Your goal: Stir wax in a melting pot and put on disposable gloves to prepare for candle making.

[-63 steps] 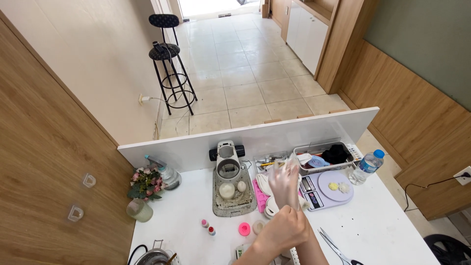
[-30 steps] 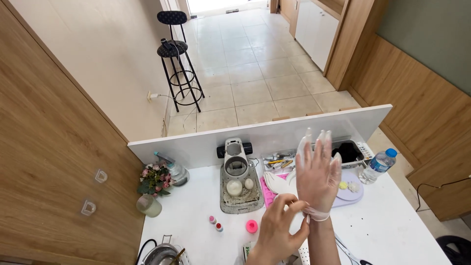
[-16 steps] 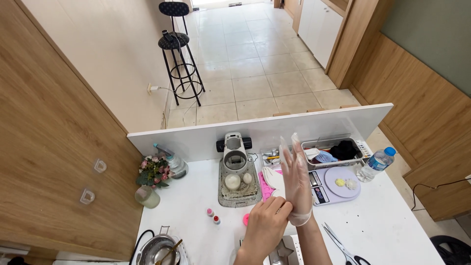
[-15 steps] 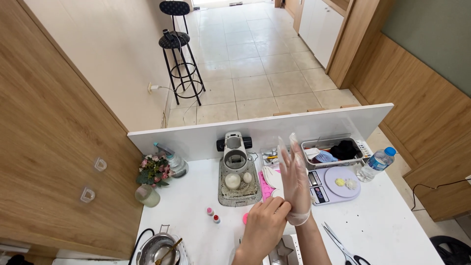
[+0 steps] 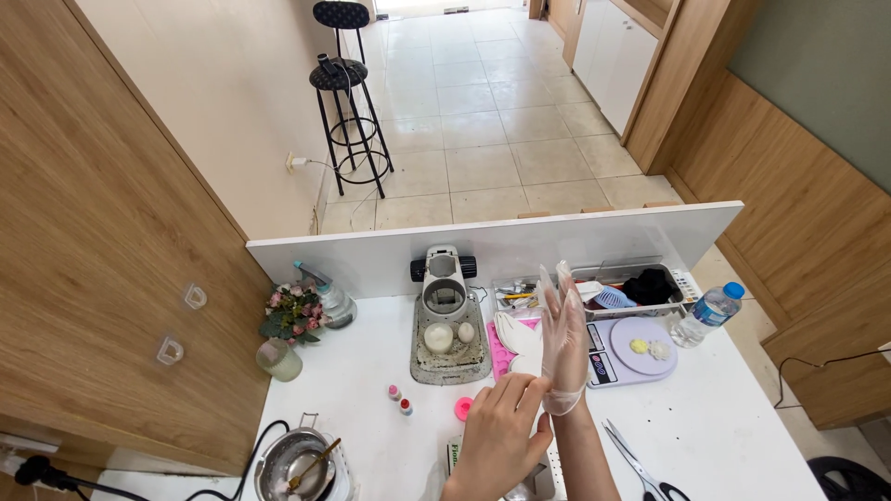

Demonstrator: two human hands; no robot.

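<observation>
1. Your right hand (image 5: pixel 562 341) stands upright over the white table (image 5: pixel 733 436), fingers straight, close together and pointing away from you, inside a thin clear glove (image 5: pixel 561 394).
2. Your left hand (image 5: pixel 501 441) is bare. Its fingertips reach up to the glove's cuff at your right wrist and seem to pinch it; how firm the pinch is cannot be told.
3. The glove covers the right hand from fingertips to wrist, and its rolled cuff sits right at your left fingertips.
4. Just beyond your right fingertips a tray (image 5: pixel 640 289) of odds and ends, with a dark item and a small blue brush in it, lies against the white partition (image 5: pixel 492 243).
5. Right of your gloved palm is a kitchen scale (image 5: pixel 624 349) with a lilac round plate carrying small pale pieces. A water bottle (image 5: pixel 707 314) with a blue cap stands further right.
6. Left of your fingers, a grey machine tray (image 5: pixel 449 339) holds two pale balls. A pink mould (image 5: pixel 502 345) lies between it and your gloved hand.
7. Near your left knuckles lie a small pink cap (image 5: pixel 463 408) and two little bottles (image 5: pixel 400 399).
8. Beside your right forearm lie scissors (image 5: pixel 640 462). Far left of your left hand is a metal pot (image 5: pixel 295 462) with a spoon in it.
</observation>
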